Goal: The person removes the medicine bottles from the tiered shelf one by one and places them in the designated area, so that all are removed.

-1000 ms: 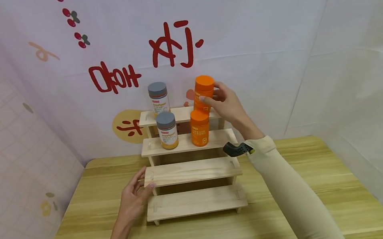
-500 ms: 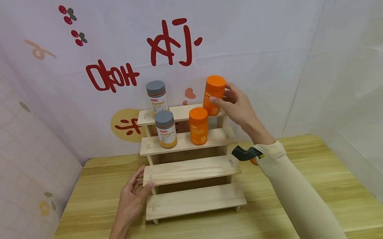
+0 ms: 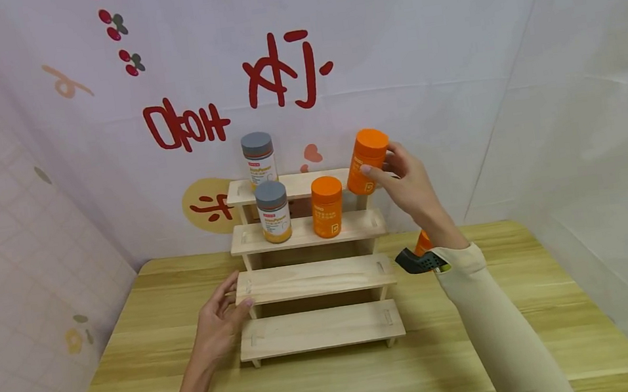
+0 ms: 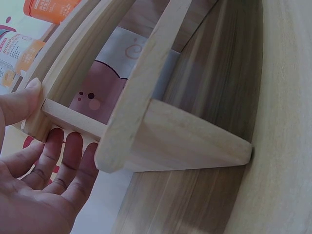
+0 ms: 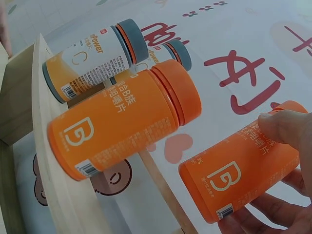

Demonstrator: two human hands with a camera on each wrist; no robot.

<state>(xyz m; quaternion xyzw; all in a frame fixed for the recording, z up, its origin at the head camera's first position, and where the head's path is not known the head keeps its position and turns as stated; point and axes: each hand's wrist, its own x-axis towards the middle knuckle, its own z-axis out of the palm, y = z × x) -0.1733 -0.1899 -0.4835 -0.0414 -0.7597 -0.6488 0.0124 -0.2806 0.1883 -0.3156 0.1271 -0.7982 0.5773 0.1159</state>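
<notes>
Since a second ago, the orange bottle has shifted right and slightly down, beside the right end of the top shelf. Its lid points up, long axis leaning rightward. My right hand curls thumb and fingers around it; my left hand grips the wooden stand.

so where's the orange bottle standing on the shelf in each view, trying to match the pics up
Head: the standing orange bottle is near the centre, on the second shelf from the top.
Left wrist: the standing orange bottle is at the top left, cut off by the frame edge.
Right wrist: the standing orange bottle is large, left of centre.
Shared landmark: the wooden rack.
</notes>
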